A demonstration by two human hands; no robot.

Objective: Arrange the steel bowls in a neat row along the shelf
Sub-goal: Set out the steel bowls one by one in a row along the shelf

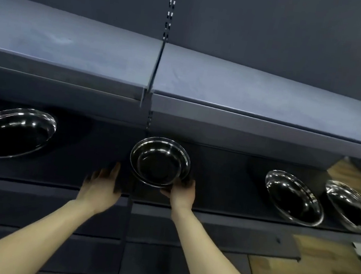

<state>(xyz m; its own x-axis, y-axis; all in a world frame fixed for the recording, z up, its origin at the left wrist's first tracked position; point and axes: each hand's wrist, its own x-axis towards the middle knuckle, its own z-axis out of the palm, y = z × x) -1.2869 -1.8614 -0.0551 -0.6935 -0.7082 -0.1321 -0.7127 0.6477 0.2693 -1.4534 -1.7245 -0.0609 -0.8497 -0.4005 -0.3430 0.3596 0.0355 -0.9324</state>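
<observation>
A: Where's the middle bowl (159, 161)?

B: On the dark shelf (214, 188), near its front edge at the seam between two sections. The right hand (182, 192) grips its near rim.

A: And the left hand (101, 183)?

B: Just beside the bowl, fingers loosely spread, holding nothing.

A: Other bowls?

B: A large bowl (12, 133) far left, a right bowl (294, 197) and a far-right bowl (353, 206) (those nearly touching). An upper shelf (72, 38) hangs above.

Right hand (181, 194) grips middle bowl (159, 161) on shelf (225, 189); left hand (100, 186) open beside.
</observation>
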